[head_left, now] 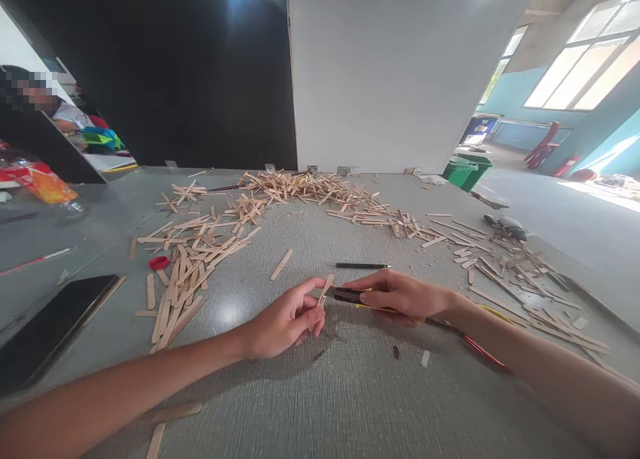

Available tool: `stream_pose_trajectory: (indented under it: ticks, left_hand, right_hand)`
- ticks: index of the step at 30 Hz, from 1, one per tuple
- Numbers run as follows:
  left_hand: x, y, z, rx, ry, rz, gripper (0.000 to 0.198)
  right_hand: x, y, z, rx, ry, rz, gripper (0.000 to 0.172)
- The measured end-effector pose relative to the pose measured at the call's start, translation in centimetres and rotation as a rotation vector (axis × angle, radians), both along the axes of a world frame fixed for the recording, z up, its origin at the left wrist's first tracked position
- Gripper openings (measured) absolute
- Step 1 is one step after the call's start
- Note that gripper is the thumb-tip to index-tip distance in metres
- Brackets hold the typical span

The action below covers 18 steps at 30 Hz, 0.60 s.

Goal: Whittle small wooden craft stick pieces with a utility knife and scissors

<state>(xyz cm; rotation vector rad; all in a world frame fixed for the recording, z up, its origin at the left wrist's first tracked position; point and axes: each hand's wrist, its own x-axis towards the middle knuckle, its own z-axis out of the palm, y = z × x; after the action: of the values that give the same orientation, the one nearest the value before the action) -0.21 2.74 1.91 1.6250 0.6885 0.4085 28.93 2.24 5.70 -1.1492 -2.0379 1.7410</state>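
Note:
In the middle of the head view, my left hand [290,319] pinches a short wooden craft stick [327,286] between thumb and fingers, its upper end pointing up. My right hand [400,298] is closed around a black and yellow utility knife [350,295]. The knife's tip end is at the stick, touching or very close to it. Just beyond my hands lies a black pen-like rod [363,266]. A loose craft stick [282,264] rests flat on the grey table [240,386] ahead of my left hand.
Heaps of craft sticks [185,286] arc across the left, back and right. A black phone [55,326] and a red ring [159,262] lie left. A bottle [43,182] is at far left, near another person [70,116]. Black and white panels [370,79] stand behind.

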Motion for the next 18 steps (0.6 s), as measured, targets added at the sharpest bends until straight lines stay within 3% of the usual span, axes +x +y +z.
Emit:
stream_pose_trajectory:
  ticks: [8,12,18]
  left_hand:
    - [0.1,-0.1,-0.1,-0.007,-0.04,0.031,0.052]
    - [0.2,-0.2,-0.2,-0.016,-0.047,0.062,0.049]
    - [0.3,-0.1,-0.4,-0.014,-0.037,0.099,0.054]
  right_hand:
    - [0.2,-0.3,0.4,0.04,-0.037,-0.002,0.055]
    - [-0.2,-1.2,1.6,0.273,-0.106,-0.064,0.047]
    - [-1.1,-2.9,1.8,0.826,-0.324,-0.03,0.044]
